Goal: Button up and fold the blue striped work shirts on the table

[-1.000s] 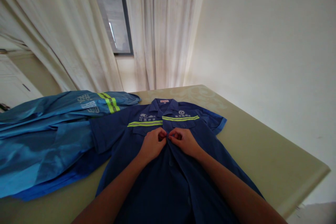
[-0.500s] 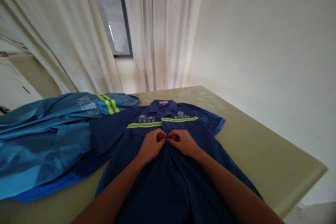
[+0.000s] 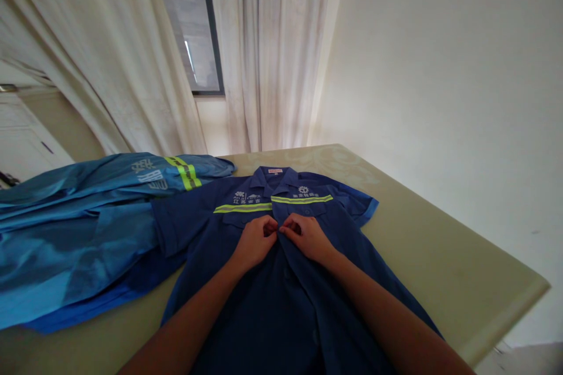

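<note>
A dark blue work shirt (image 3: pixel 272 299) with yellow-green reflective stripes across the chest lies face up on a pale table (image 3: pixel 440 258), collar away from me. My left hand (image 3: pixel 255 240) and my right hand (image 3: pixel 305 237) meet at the shirt's front opening, just below the chest stripe. Both are closed in a pinch on the two edges of the placket, fingertips touching. Whatever sits between the fingertips is too small to make out.
A pile of lighter blue garments (image 3: pixel 79 234) with a reflective stripe lies on the table's left part, overlapping the shirt's left sleeve. White curtains (image 3: pixel 272 53) and a window (image 3: pixel 189 17) stand behind the table. The table's right edge (image 3: pixel 505 319) drops off near the wall.
Both hands stay pinched at the same spot on the shirt front; only slight finger movement and a small camera shift.
</note>
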The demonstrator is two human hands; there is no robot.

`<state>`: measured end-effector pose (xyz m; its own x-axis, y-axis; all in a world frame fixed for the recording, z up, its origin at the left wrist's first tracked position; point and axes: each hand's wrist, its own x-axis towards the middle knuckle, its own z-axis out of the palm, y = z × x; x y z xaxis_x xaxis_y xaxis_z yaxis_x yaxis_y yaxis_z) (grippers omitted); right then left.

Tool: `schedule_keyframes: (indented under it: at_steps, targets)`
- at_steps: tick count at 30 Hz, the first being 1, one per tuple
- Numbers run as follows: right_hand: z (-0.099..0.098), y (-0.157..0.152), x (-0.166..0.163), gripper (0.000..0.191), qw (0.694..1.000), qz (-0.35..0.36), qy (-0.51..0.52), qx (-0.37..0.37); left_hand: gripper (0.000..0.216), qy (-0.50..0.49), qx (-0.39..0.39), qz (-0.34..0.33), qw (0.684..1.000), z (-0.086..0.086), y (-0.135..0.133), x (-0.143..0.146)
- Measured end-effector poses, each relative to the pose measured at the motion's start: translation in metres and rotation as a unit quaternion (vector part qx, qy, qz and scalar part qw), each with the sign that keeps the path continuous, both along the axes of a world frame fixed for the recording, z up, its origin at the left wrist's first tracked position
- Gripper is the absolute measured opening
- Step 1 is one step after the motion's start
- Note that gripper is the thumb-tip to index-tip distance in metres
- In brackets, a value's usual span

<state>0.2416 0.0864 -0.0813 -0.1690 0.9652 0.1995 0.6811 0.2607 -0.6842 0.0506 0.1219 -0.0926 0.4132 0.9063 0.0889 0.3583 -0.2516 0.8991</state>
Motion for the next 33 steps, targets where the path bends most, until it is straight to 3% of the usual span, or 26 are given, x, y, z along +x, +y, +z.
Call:
schedule_keyframes:
  at_steps: [11, 20, 33]
  targets:
    - [-0.0024, 0.0007, 0.0011, 0.013, 0.997, 0.013, -0.079, 0.010, 0.011, -0.009, -0.014, -0.012, 1.000, 0.0027, -0.0002, 0.0004]
    - [0.0031, -0.0019, 0.0076, 0.013, 0.993, 0.064, -0.096, 0.005, 0.010, 0.043, 0.069, -0.006, 0.997, 0.0029, -0.0079, 0.0031]
    - [0.0032, -0.0040, 0.0048, 0.011, 0.994, 0.027, -0.100, 0.032, 0.021, -0.010, 0.000, -0.009, 1.000, -0.0002, 0.0012, 0.0019]
